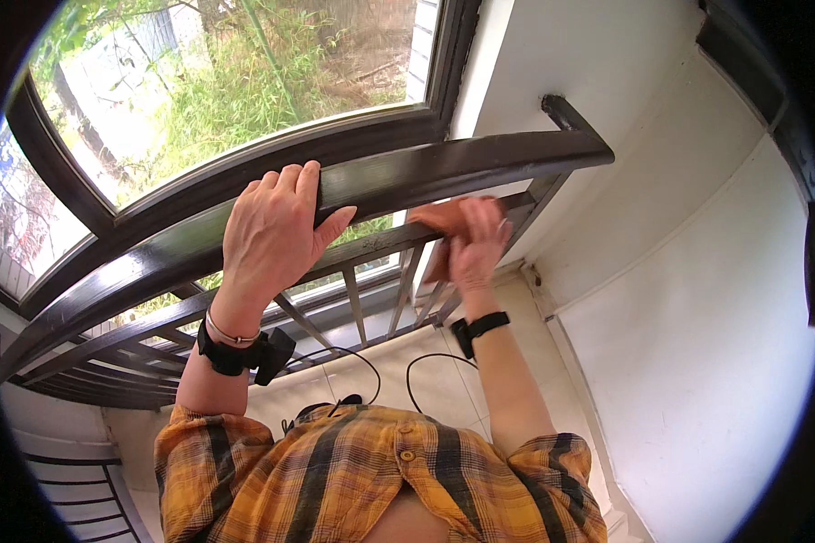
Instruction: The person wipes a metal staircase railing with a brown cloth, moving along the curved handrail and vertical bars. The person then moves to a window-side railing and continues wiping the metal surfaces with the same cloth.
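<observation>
A dark, glossy handrail [394, 166] curves across the view above a metal railing. My left hand [272, 224] rests over the handrail, its fingers on top and the thumb at the near edge. To the right, my right hand [477, 237] holds a reddish-brown cloth [448, 216] against the railing's lower crossbar [373, 246], near its right end. The right hand is blurred, and part of the cloth hangs below the bar. Each wrist wears a black strap with a small black device and a cable.
A dark-framed window [278, 146] stands behind the railing, with plants outside. On the right are a white wall [693, 326] and the handrail's wall bracket [564, 112]. Pale floor tiles [516, 339] lie below. Another barred railing [81, 482] shows at lower left.
</observation>
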`<state>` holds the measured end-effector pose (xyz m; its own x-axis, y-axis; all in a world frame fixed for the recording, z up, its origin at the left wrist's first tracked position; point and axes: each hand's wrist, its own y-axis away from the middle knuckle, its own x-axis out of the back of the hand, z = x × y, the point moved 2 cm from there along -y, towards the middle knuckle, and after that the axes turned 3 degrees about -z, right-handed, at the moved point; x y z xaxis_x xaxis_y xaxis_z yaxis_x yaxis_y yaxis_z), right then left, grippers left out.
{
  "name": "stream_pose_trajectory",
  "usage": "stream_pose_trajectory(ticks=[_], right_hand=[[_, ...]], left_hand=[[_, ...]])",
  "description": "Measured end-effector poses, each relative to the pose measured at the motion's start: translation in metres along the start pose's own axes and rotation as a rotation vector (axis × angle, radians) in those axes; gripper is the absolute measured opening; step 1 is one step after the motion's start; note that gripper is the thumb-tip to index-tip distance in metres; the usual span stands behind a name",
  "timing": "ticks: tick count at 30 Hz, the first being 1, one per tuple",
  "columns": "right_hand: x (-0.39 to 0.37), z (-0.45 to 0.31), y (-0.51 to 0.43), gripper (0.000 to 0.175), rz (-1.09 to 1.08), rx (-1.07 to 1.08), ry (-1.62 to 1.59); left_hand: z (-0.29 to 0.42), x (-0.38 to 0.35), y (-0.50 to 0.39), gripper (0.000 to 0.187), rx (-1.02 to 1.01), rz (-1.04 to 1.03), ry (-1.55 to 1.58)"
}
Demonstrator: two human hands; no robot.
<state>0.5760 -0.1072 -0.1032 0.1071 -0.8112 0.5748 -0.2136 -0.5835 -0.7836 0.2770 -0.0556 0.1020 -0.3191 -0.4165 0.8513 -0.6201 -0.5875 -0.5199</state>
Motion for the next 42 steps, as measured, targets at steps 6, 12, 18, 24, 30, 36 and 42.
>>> stream_pose_trajectory(ticks=[6, 12, 18, 24, 30, 36, 42], right_hand=[[-0.019, 0.018, 0.035, 0.059, 0.099, -0.687, -0.857], [-0.064, 0.027, 0.085, 0.048, -0.223, -0.644, -0.442], [-0.054, 0.05, 0.081, 0.046, -0.424, -0.453, -0.166], [-0.067, 0.061, 0.07, 0.036, -0.319, -0.241, 0.03], [-0.128, 0.104, 0.142, 0.046, -0.662, -0.925, -0.443], [-0.095, 0.101, 0.09, 0.037, -0.333, -0.645, -0.582], [-0.092, 0.095, 0.093, 0.043, -0.462, -0.62, -0.439]], left_hand=[[0.001, -0.001, -0.001, 0.057, 0.005, -0.008, -0.003], [0.002, 0.0, -0.002, 0.061, -0.016, 0.017, -0.035], [0.002, 0.0, -0.004, 0.061, -0.004, -0.005, -0.023], [0.004, -0.001, -0.005, 0.061, -0.004, -0.009, -0.042], [0.002, 0.0, -0.004, 0.058, -0.015, 0.006, -0.014], [0.005, -0.001, -0.006, 0.061, 0.004, -0.014, -0.024], [0.006, -0.001, -0.008, 0.058, 0.01, -0.029, -0.003]])
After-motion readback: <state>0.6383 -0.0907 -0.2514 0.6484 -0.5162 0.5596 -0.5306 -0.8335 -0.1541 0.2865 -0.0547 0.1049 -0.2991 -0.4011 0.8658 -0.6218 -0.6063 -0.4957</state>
